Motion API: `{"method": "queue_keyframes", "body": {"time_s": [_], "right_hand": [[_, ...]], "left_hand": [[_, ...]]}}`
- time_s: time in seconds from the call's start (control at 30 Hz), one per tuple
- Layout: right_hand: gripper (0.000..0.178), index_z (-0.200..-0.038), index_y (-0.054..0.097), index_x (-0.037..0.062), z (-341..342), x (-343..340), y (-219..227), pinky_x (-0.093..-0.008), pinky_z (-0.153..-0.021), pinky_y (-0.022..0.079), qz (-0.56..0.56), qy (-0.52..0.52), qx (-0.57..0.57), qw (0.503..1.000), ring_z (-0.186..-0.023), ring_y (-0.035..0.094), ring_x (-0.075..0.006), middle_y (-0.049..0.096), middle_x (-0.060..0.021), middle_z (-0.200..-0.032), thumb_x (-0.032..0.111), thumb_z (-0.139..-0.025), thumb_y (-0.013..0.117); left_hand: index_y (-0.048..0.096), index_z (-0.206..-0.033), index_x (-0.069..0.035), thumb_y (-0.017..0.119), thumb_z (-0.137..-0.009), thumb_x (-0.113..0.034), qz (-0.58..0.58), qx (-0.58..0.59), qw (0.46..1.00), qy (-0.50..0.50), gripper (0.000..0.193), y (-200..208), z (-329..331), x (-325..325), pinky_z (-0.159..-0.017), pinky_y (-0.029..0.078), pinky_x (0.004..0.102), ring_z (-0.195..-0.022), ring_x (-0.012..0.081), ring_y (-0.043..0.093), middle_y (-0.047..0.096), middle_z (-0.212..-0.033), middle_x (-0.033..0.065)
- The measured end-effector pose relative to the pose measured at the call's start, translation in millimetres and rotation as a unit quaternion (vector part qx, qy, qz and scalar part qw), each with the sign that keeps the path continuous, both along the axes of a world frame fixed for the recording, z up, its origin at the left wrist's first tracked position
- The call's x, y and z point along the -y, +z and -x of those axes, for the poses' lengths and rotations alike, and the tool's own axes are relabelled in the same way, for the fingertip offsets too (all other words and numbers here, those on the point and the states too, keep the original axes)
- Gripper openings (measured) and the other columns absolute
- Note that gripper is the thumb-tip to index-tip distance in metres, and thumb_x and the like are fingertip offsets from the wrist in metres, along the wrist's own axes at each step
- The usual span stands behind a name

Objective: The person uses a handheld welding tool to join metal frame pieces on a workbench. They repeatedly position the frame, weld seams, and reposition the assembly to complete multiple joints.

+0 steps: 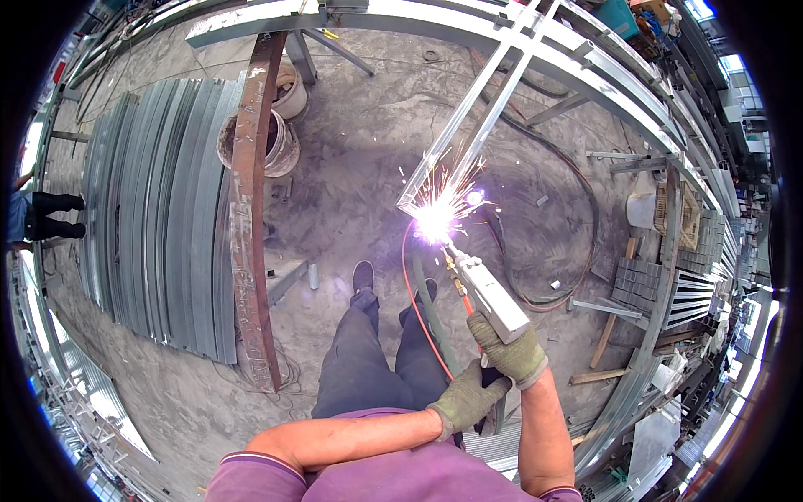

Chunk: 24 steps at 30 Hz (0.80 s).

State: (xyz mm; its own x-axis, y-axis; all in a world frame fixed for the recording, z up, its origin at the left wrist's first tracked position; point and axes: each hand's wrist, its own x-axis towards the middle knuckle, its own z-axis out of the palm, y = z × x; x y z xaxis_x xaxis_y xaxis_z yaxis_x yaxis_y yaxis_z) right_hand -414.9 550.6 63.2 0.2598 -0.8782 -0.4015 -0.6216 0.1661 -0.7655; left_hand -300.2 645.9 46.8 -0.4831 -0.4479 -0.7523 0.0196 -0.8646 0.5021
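Observation:
My right hand [512, 353], in an olive work glove, is closed round a white, boxy welding torch [495, 299]. Just below it, my left hand [468, 398], gloved alike, is closed on the dark lower part of the torch; the glove partly hides its grip. Ahead of the torch, a bright white-violet glare [435, 222] throws orange sparks and hides the nozzle tip. It burns at the near end of a silver metal frame [462, 134] made of parallel square tubes. An orange hose [408, 266] and a thick green cable [431, 311] hang below the torch.
A rusty steel beam [251, 217] runs along my left, beside a stack of grey metal profiles [167, 209] and buckets [288, 149]. Cables [577, 171] loop across the floor. Racks of metal parts [640, 284] stand at right. Another person's legs [57, 216] show far left.

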Motion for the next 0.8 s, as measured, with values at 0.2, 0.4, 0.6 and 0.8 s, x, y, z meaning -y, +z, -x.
{"method": "queue_keyframes", "body": {"time_s": [0.2, 0.4, 0.6, 0.8], "right_hand": [[0.04, -0.129, 0.075, 0.0023, 3.9, -3.6, -7.6, -0.0336, -0.07, 0.057, -0.108, -0.036, -0.031, 0.993, -0.082, 0.07, -0.0142, 0.077, -0.0066, -0.095, 0.028, -0.1, 0.082], [0.04, -0.122, 0.079, 0.0037, 7.7, -36.2, -26.4, -0.0365, -0.074, 0.06, -0.119, -0.126, -0.017, 0.985, -0.087, 0.078, -0.016, 0.08, -0.0108, -0.091, 0.035, -0.097, 0.085], [0.03, -0.118, 0.079, 0.0054, 13.3, -33.7, -10.1, -0.034, -0.069, 0.059, -0.056, -0.111, 0.005, 0.992, -0.081, 0.077, -0.0136, 0.079, -0.0066, -0.088, 0.028, -0.099, 0.084], [0.032, -0.125, 0.073, 0.0001, 8.0, -16.1, 3.8, -0.0336, -0.072, 0.056, -0.037, -0.035, 0.004, 0.999, -0.084, 0.067, -0.0137, 0.074, -0.0039, -0.096, 0.022, -0.104, 0.079]], "left_hand": [[0.055, -0.136, 0.006, 0.07, -0.106, -0.035, -0.031, -0.031, 0.999, -0.016, 0.053, 2.2, -1.0, 0.9, -0.084, 0.06, 0.0382, -0.093, 0.0231, 0.075, 0.075, -0.105, 0.0142], [0.059, -0.138, 0.007, 0.067, -0.105, -0.036, -0.037, -0.057, 0.997, -0.032, 0.054, 2.8, -4.2, -10.8, -0.087, 0.058, 0.038, -0.096, 0.023, 0.072, 0.075, -0.11, 0.0156], [0.055, -0.14, 0.004, 0.071, -0.103, -0.044, -0.008, -0.014, 0.999, -0.042, 0.063, 6.3, -0.6, -10.4, -0.082, 0.059, 0.0381, -0.091, 0.0235, 0.074, 0.075, -0.109, 0.0171], [0.053, -0.137, 0.005, 0.071, -0.104, -0.043, -0.026, -0.02, 0.999, -0.028, 0.062, 14.7, -4.9, 1.8, -0.078, 0.06, 0.0389, -0.088, 0.0243, 0.075, 0.075, -0.108, 0.0178]]}}
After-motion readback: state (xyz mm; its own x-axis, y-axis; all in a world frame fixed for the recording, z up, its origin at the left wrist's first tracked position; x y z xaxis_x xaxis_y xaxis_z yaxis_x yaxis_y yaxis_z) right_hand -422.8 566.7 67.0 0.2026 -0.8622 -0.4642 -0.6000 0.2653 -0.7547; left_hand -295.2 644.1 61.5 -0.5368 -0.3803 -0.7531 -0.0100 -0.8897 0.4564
